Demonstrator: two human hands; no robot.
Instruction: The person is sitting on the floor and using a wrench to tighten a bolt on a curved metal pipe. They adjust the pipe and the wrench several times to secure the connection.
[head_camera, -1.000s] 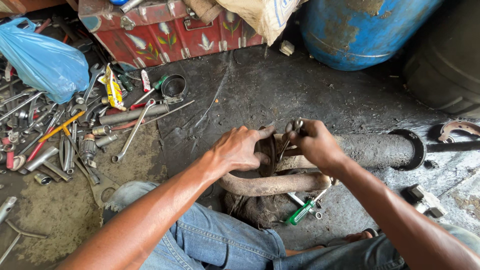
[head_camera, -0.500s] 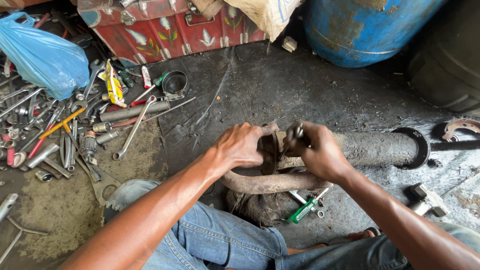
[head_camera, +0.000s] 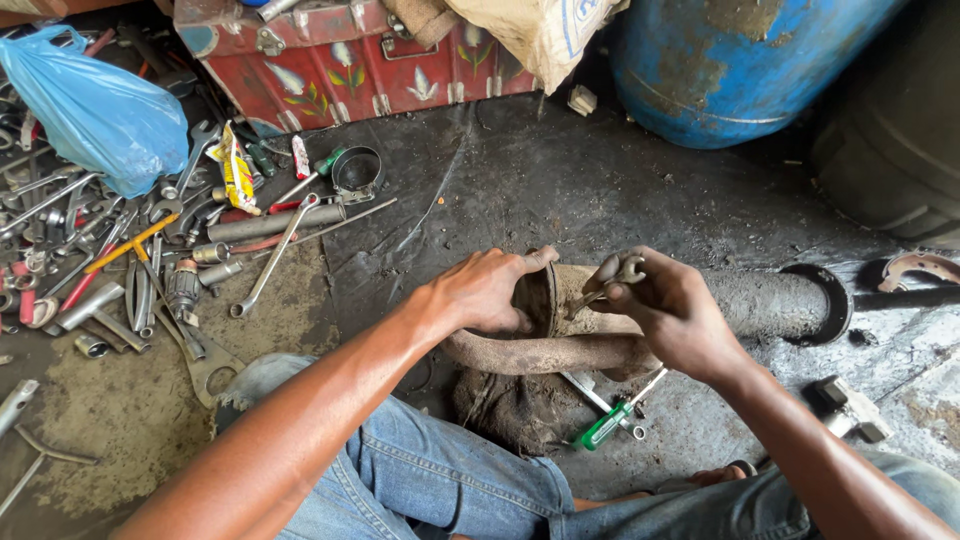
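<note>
Rusty pipe end (head_camera: 560, 352) gripped by left hand (head_camera: 490, 292); right hand (head_camera: 672, 318) at 3 o'clock, pinching small wrench (head_camera: 612, 280); green screwdriver (head_camera: 610, 424) at 6.

Rusty bent pipe (head_camera: 540, 352) lying on floor; small spanner (head_camera: 608, 280) raised

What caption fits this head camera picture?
Left hand steadies a rusty pipe while right hand works a small spanner.
</note>
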